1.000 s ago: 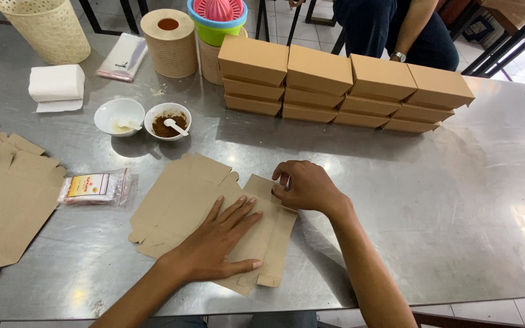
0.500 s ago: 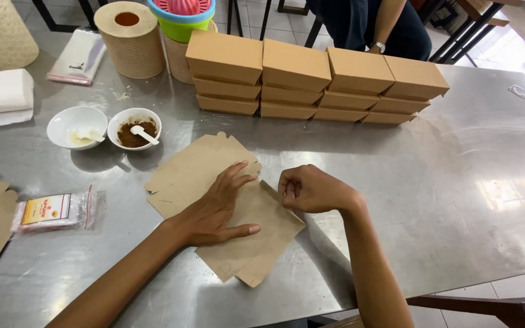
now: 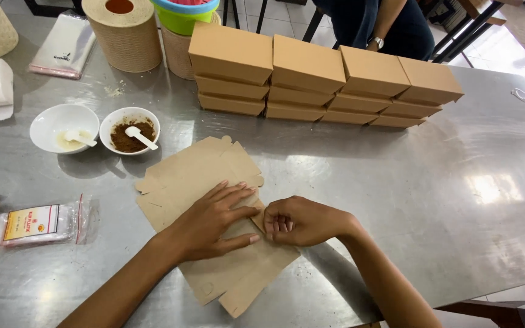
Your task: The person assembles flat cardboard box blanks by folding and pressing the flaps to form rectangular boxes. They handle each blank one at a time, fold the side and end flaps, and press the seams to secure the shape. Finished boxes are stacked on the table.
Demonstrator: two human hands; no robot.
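Far left of steel worktop (image 3: 432,200): sachet packet (image 3: 41,223), white bowl of pale paste (image 3: 63,126), second bowl of brown powder (image 3: 129,129) with spoon. Centre: flat brown carton blank (image 3: 199,176) lying unfolded. Left hand (image 3: 211,220) spread flat, pressing blank down. Right hand (image 3: 302,221) curled, fingertips pinching a flap edge beside left thumb. Behind: finished boxes (image 3: 323,79), four stacks of three. Judgement: twelve done; this blank barely begun, first crease only, sides and lid left.

Twelve folded brown boxes (image 3: 326,76) are stacked at upper centre; two white bowls (image 3: 95,126), each with one spoon, are seen upper left.
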